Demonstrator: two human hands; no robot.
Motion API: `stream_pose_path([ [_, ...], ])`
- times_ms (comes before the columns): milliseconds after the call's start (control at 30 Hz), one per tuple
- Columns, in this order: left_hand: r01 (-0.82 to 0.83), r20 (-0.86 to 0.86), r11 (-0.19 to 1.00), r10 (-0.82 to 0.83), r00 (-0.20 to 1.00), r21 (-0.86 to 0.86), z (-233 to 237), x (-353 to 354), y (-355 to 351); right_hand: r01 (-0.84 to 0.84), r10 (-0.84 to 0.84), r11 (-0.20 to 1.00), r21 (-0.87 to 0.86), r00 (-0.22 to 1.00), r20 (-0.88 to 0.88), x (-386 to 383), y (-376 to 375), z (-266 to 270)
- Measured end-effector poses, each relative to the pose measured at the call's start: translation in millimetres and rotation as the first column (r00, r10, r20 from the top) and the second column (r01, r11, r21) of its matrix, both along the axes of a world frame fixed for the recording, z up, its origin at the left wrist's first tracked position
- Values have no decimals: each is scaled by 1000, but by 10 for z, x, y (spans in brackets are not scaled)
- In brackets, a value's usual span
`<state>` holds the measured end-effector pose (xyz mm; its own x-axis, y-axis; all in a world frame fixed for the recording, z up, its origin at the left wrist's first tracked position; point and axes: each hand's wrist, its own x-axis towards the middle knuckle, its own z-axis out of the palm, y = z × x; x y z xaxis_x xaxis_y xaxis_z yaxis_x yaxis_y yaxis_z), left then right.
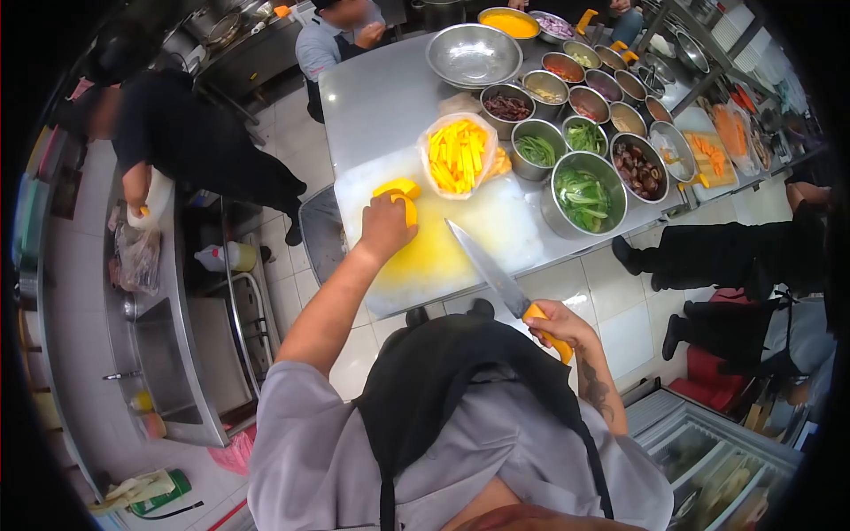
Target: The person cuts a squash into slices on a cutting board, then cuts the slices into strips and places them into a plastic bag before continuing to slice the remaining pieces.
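Observation:
On the white cutting board, my left hand curls its fingers over a peeled yellow piece of fruit or vegetable, partly hidden beneath it. Another yellow piece lies just beyond the fingers. My right hand grips the orange handle of a large kitchen knife, whose blade slants across the board's near right part with the tip toward the middle. Behind the board's centre stands a clear plastic bag filled with yellow strips. Yellow juice wets the board's middle.
A wide steel bowl sits farther back. Several steel pots crowd the right, among them one of leafy greens and one of dark brown pieces. A grey bin stands left of the table. Other people stand left, behind and right.

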<state>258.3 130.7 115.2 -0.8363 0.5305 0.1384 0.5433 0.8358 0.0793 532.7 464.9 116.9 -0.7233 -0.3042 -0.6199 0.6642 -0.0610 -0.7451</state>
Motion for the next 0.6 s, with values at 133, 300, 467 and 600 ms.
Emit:
stream_pose_path([
  [133,21,34,991,-17,999,-135,-77,3,74,0,0,1000,18,1000,-14,-49,-76,41],
  [300,74,-102,985,-90,991,-158,-12,-41,-78,-5,6,997,74,1000,-19,-169,-196,153],
  [467,52,-185,993,-71,980,-108,282,21,-304,-17,19,996,92,1000,-24,-240,-260,78],
  [600,133,-80,982,-145,986,-136,88,196,-287,-42,45,995,94,998,-33,-307,-298,69],
])
